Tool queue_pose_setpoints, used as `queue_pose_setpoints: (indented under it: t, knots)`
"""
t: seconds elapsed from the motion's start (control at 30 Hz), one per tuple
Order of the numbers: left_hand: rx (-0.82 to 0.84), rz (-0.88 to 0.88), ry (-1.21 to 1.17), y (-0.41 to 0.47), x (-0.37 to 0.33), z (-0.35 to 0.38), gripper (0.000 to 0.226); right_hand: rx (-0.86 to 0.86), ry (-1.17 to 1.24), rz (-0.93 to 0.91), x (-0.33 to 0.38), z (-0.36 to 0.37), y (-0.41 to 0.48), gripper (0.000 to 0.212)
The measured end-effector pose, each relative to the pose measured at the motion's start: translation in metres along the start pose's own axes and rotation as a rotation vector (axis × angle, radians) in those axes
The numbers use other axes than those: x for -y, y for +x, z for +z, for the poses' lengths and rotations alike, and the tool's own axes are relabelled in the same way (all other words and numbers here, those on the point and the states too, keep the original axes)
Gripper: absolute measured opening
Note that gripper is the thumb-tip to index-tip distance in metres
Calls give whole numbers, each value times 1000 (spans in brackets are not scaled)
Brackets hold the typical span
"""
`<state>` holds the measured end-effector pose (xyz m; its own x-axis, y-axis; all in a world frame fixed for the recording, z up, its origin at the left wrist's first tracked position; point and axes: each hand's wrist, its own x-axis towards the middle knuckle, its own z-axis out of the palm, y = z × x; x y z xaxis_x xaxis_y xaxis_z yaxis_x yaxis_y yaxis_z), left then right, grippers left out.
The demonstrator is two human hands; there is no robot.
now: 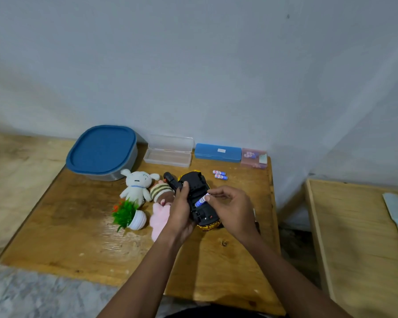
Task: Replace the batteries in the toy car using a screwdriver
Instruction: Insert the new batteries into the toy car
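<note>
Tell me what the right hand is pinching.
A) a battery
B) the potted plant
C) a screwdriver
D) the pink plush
A: the right hand pinches a blue-and-white battery at the underside of the upturned toy car, which the left hand grips.

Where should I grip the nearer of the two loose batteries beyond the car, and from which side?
Probably by its two ends, coming straight down from above. The nearer battery lies flat on the table, long axis left to right, with the other battery close alongside its far flank, so a pinch across the middle has little room.
</note>
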<state>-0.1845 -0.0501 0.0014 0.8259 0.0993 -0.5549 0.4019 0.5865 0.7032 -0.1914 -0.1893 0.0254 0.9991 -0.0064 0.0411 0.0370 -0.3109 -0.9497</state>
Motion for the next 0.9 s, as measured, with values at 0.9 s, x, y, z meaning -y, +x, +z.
queue_pose_setpoints:
  t: [0.9]
  knots:
    - [-156, 39, 108, 52, -9, -1, 45, -31, -496, -120, -64, 2, 98, 21]
